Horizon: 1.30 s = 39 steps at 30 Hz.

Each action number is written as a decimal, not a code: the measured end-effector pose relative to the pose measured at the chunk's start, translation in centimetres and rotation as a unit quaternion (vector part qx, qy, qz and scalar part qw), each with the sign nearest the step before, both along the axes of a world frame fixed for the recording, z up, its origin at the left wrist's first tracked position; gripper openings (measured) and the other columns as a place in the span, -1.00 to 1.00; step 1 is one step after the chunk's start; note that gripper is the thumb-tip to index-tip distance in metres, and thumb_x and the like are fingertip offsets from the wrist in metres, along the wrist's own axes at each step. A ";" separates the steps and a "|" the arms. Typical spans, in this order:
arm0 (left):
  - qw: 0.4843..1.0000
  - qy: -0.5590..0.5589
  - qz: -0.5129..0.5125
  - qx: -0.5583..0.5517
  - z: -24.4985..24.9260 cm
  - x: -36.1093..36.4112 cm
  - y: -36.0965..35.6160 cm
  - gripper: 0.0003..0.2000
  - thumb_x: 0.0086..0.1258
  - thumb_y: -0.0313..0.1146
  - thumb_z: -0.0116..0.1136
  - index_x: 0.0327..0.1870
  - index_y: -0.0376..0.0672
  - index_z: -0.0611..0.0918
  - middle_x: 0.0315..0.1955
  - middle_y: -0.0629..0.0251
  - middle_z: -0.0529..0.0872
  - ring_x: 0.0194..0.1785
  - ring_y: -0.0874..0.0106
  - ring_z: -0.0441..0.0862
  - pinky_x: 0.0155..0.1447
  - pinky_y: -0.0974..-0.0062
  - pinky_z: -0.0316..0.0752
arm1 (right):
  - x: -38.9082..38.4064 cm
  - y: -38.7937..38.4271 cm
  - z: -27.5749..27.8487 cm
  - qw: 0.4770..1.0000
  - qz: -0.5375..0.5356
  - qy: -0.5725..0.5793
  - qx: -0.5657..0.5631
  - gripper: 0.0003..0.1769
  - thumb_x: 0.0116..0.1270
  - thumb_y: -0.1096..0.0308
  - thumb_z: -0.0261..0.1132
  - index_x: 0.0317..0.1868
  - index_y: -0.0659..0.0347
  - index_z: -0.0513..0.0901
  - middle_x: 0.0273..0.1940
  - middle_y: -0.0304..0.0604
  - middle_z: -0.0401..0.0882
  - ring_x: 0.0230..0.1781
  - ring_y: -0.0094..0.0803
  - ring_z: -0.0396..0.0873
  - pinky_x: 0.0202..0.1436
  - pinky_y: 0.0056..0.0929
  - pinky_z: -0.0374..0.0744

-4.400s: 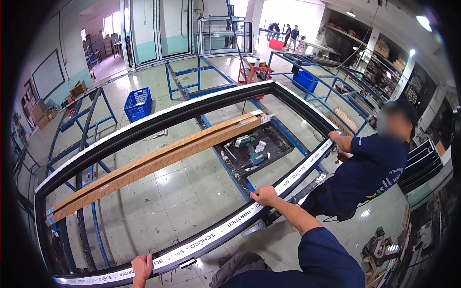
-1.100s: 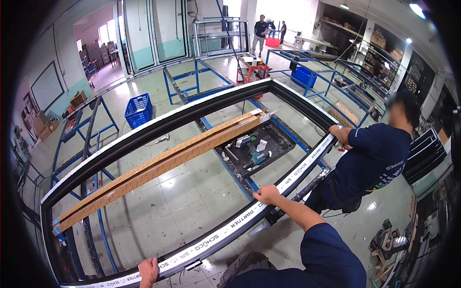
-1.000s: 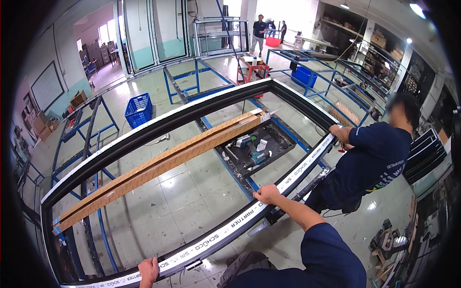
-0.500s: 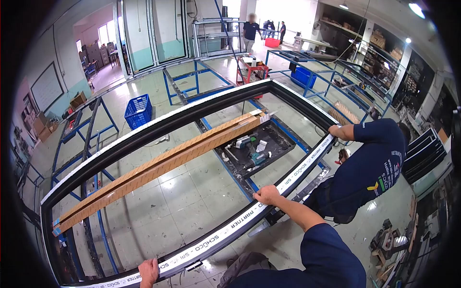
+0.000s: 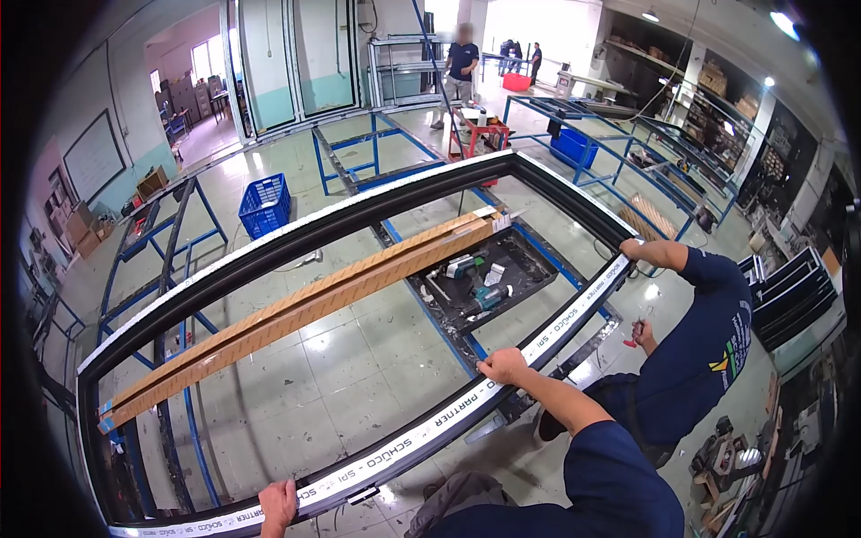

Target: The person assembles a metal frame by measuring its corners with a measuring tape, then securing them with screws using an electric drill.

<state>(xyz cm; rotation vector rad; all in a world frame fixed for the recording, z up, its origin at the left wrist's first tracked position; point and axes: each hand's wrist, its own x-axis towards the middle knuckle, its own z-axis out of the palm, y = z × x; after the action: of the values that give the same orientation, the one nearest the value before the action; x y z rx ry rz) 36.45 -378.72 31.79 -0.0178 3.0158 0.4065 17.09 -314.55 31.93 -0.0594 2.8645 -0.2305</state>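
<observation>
Frame [image 5: 421, 437], big, black and rectangular, lies flat at about waist height over the tiled floor [image 5: 359, 377] and fills most of the view; its near rail carries a white printed strip and runs from bottom left up to the right; the far rail curves across the middle of the room. A co-worker [image 5: 700, 368] in a dark blue shirt bends low at the right end of the frame; one of their hands [image 5: 630, 248] rests on the frame's right corner, the other hangs lower with a red-handled tool [image 5: 635, 337]. A long bundle [image 5: 305, 300] wrapped in brown cardboard lies lengthwise inside the frame's opening; beneath its right end sits a dark-topped desk [image 5: 520, 260] with a drill [image 5: 489, 299] on it. A blue crate [image 5: 264, 199] stands on the floor beyond the far rail. The right hand [image 5: 502, 366] is closed over the top of the near rail, fingers curled on the white strip; the left hand [image 5: 278, 502] grips the same rail near the bottom left, fingers wrapped around its edge.
</observation>
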 end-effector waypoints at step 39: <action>1.000 -0.023 0.003 -0.019 0.5 0.0 0.2 -0.53 0.56 -0.06 -0.14 -0.35 -0.23 0.70 -0.36 -0.09 0.73 -0.19 -0.10 0.67 -0.06 -0.02 0.51 | 0.0 -0.1 0.3 1.000 -0.006 -0.010 0.004 -0.45 0.40 -0.18 0.04 -0.16 -0.04 0.86 -0.20 0.06 0.78 -0.10 0.05 0.72 0.08 -0.05 0.62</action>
<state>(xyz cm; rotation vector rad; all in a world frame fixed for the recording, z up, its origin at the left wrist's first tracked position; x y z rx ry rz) 36.41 -378.53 32.31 -0.0388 2.9794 0.3433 17.11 -314.69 32.22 -0.0376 2.8466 -0.2222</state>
